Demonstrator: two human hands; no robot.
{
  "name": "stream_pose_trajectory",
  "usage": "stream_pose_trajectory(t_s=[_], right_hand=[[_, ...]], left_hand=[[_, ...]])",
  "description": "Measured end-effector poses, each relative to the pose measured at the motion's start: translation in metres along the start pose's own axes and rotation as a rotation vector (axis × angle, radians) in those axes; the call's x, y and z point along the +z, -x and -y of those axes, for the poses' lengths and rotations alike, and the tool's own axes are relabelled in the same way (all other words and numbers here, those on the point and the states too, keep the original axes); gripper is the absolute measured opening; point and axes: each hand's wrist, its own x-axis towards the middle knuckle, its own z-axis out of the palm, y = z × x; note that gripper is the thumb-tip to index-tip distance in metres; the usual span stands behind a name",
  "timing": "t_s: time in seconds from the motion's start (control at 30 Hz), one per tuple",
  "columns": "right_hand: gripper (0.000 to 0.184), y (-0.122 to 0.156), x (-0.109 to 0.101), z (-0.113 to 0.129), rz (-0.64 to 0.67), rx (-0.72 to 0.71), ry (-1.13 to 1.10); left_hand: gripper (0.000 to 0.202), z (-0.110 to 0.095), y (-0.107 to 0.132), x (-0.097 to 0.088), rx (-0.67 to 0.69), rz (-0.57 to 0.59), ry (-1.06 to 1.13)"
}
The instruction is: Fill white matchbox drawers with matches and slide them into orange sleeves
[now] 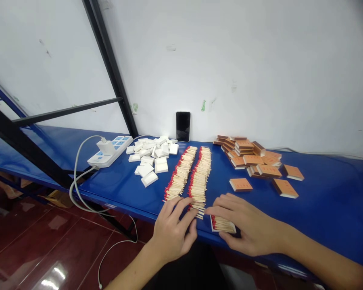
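Two long rows of red-tipped matches, a left row (181,171) and a right row (200,173), lie side by side on the blue table. My left hand (177,227) is at the near end of the right row, its fingers curled over a few matches and the thumb close to the index finger. By the table's front edge sits a white matchbox tray (212,224) full of matches (223,225), red heads to the left. My right hand (248,223) grips this tray between thumb and fingers, hiding its right side and part of its far edge.
White empty trays (153,153) are heaped at the left. Orange matchboxes (251,159) are piled at the right, several lying apart. A phone (183,126) leans on the wall. A power strip (111,151) with white cables lies beside the black metal frame (111,66).
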Motion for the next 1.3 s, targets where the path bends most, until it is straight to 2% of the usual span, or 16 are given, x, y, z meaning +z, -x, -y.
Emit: stream_pose_trajectory(t_s=[0.4,0.7,1.1,1.3], right_hand=[[0.048,-0.0003,0.0005,-0.0012,-0.036,-0.01,0.045],[0.042,-0.003,-0.0009,0.0,-0.114,0.054,0.082],[0.042,-0.002,0.0005,-0.0002,-0.111,0.053,0.104],[0.041,-0.003,-0.0006,0.0005,-0.099,0.054,0.099]], left_hand=[[0.023,0.001,0.0022,0.004,0.011,-0.038,0.013],[0.03,-0.001,-0.001,-0.0011,0.001,0.011,0.0],[0.029,-0.0009,-0.0017,-0.0038,0.007,0.076,-0.008],[0.033,-0.0012,-0.0017,-0.0033,0.002,0.072,-0.03]])
